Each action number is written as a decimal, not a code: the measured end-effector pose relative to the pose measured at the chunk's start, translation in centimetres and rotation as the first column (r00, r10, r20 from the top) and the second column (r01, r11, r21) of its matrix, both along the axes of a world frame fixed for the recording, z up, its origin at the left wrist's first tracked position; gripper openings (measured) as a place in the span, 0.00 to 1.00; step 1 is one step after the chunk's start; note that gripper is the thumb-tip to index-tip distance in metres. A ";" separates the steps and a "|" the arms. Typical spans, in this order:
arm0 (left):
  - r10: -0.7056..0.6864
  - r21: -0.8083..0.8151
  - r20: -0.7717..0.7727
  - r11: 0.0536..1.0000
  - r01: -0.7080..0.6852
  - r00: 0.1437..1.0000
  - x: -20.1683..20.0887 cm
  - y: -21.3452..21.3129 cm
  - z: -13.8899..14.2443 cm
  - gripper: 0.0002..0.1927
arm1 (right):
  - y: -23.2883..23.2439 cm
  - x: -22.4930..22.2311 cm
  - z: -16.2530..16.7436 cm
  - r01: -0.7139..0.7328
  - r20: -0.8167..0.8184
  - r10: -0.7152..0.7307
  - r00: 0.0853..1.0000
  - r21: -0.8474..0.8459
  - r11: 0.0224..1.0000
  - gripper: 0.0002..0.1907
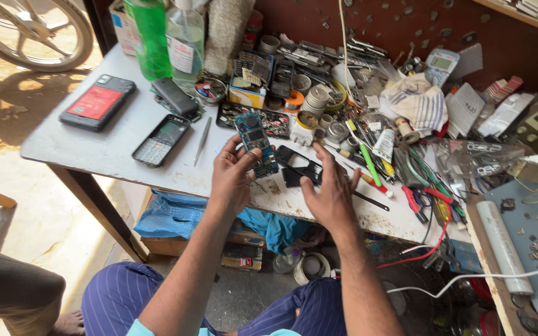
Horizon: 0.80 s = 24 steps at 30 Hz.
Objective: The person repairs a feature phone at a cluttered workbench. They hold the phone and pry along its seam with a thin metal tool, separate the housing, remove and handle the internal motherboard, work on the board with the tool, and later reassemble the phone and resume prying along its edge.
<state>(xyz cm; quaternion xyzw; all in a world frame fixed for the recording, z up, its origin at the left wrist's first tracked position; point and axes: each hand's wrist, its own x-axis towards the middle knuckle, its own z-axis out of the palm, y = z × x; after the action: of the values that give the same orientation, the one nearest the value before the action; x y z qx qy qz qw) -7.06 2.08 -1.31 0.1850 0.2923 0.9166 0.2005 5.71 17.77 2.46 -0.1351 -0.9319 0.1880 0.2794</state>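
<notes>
A bare blue-green phone circuit board (255,143) is sitting at frame centre, the left hand (230,177) pinching its lower edge with its fingers (244,158). Rightward, the right hand (330,194) is hovering, fingers spread and released, over a black plastic phone frame (297,165) lying on the scuffed white tabletop (113,143).

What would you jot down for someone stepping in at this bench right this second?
Left hand: holds the bare blue phone circuit board upright over the grey worktable.
Right hand: open, empty, fingers spread beside the black plastic phone frame lying on the table.
Done: board is out of its casing.
Left: board and frame are still apart. Slim metal tweezers lie to the left, unused.
</notes>
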 end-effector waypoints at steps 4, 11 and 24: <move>-0.034 0.054 -0.003 0.998 0.034 0.999 -0.1 0.2 -0.1 0.25 | 0.9 0.5 0.5 0.030 0.099 -0.023 0.995 -0.078 0.996 0.38; -0.069 0.083 0.023 0.994 0.067 0.997 0.1 0.0 0.2 0.24 | -0.6 0.7 1.1 -0.021 -0.233 -0.010 0.972 -0.131 0.991 0.34; -0.109 0.125 -0.028 0.986 0.112 0.994 0.7 -1.0 1.5 0.42 | -7.9 -3.1 0.6 -0.232 -0.438 0.168 0.883 -0.097 0.968 0.32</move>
<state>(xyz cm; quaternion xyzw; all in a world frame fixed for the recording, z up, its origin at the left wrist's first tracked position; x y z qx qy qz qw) -6.33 1.04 0.23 0.2228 0.2252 0.9187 0.2359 2.57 9.87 3.04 -0.0139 -0.8409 0.3087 0.4443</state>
